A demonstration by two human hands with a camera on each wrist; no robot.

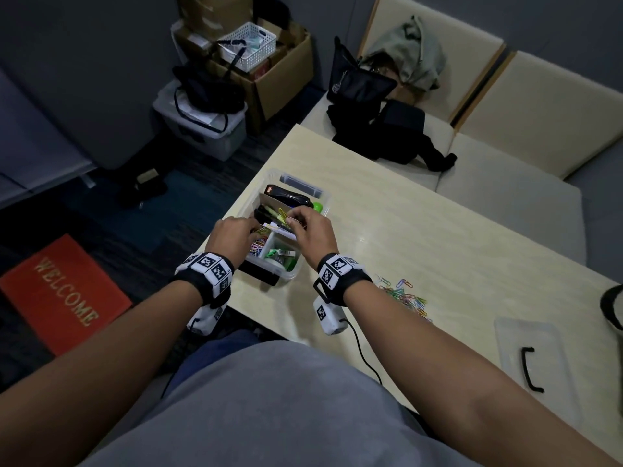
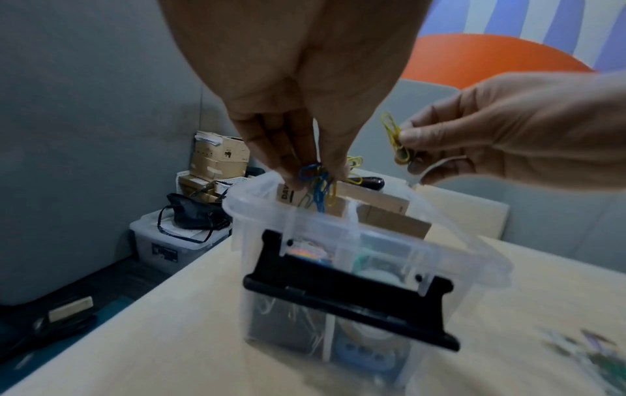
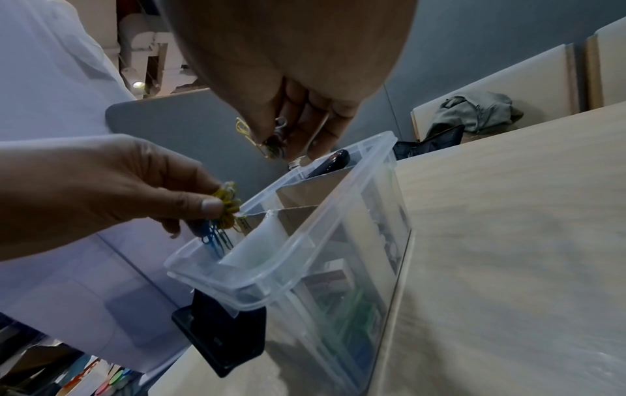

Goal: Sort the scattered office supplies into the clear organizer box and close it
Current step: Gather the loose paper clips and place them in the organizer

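Observation:
The clear organizer box stands open near the table's left edge, its black latch hanging at the near end. Both hands hover over it. My left hand pinches a bunch of blue and yellow paper clips over the near-left compartment, which holds coloured clips. My right hand pinches a few yellow paper clips above the middle of the box. A black stapler lies in the far part. More coloured paper clips are scattered on the table to the right.
The clear lid with a black handle lies on the table at the right. Bags sit on the bench beyond the table. Cartons and a storage bin stand on the floor at the left, near an orange welcome mat.

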